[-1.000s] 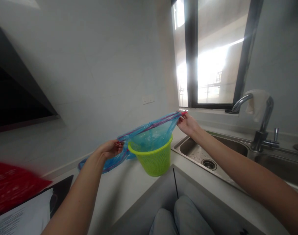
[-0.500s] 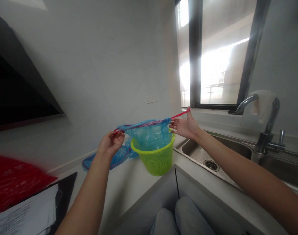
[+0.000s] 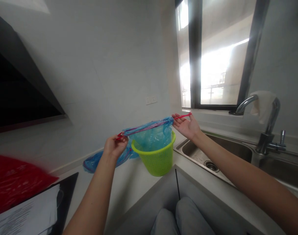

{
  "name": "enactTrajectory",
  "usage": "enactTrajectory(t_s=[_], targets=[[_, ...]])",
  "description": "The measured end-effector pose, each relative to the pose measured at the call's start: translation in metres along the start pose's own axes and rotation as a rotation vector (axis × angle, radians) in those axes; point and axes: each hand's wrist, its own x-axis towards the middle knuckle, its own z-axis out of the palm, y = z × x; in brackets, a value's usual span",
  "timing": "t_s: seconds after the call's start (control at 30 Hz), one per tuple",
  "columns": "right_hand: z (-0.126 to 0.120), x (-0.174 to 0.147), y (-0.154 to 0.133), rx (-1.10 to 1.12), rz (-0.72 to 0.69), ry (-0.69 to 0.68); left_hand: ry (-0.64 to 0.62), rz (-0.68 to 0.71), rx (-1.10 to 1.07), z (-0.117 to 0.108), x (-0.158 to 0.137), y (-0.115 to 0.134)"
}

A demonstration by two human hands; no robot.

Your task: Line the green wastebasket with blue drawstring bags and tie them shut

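Indoors, we hold a blue bag partly inside a green basket, our left hand pinching 1 side of its red drawstring, our right hand spread, the other side at the thumb.

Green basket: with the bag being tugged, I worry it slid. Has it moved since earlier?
No, the green basket shows no clear shift against the sink.

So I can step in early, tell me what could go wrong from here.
The red drawstring, hooked on the spread right hand, could slip off. The blue bag, stretched between that and the left hand, might tear if pulled harder. The green basket stands near the edge of the counter, so a tug on the bag could tip it.
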Motion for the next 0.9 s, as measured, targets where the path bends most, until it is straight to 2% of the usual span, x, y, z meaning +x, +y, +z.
enactTrajectory(t_s=[0.17, 0.3, 0.43, 0.6, 0.77, 0.9], targets=[[0.003, -0.004, 0.006, -0.098, 0.158, -0.111, -0.079, -0.007, 0.049, 0.001, -0.003, -0.006], [0.005, -0.004, 0.007, -0.133, 0.148, -0.079, -0.15, -0.046, 0.122, -0.002, -0.006, -0.006], [0.002, 0.003, 0.005, -0.12, -0.002, 0.09, -0.061, -0.048, 0.137, -0.003, -0.004, -0.005], [0.001, 0.006, 0.006, -0.025, -0.111, 0.201, 0.132, 0.08, 0.105, 0.002, -0.004, -0.007], [0.008, 0.003, 0.014, 0.094, -0.099, 0.149, 0.095, 0.107, -0.009, 0.012, -0.011, -0.008], [0.014, 0.005, 0.018, 0.02, -0.042, 0.041, 0.097, 0.073, 0.011, 0.02, -0.012, -0.01]])
